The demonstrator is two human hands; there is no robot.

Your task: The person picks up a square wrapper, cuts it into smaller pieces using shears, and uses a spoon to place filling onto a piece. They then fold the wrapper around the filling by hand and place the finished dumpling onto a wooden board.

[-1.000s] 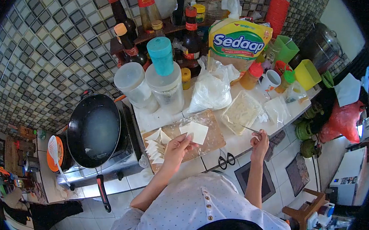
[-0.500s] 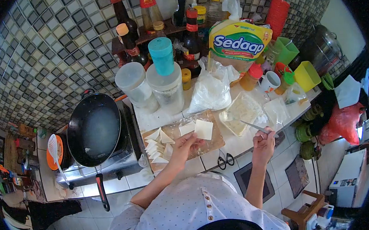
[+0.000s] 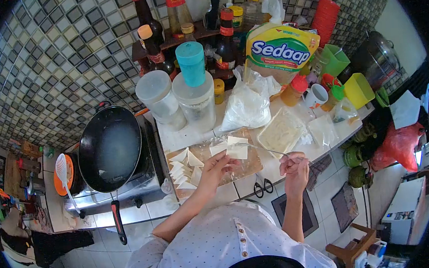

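My left hand pinches the edge of a pale square wrapper above the wooden board. My right hand grips a thin metal knife, its tip lying over the wrapper. More flat wrappers rest on the board behind the held one. Folded triangular wrappers are piled at the board's left end. A clear plastic tub with a pale paste stands just right of the board, close behind the knife.
A black frying pan with liquid sits on the stove at left, beside a slotted ladle. Lidded plastic jars and a white plastic bag stand behind the board. Scissors hang near the counter's front edge.
My right hand has moved left, bringing the knife tip from over the tub onto the wrapper. My left hand keeps its hold on the wrapper, nearly in the same place.
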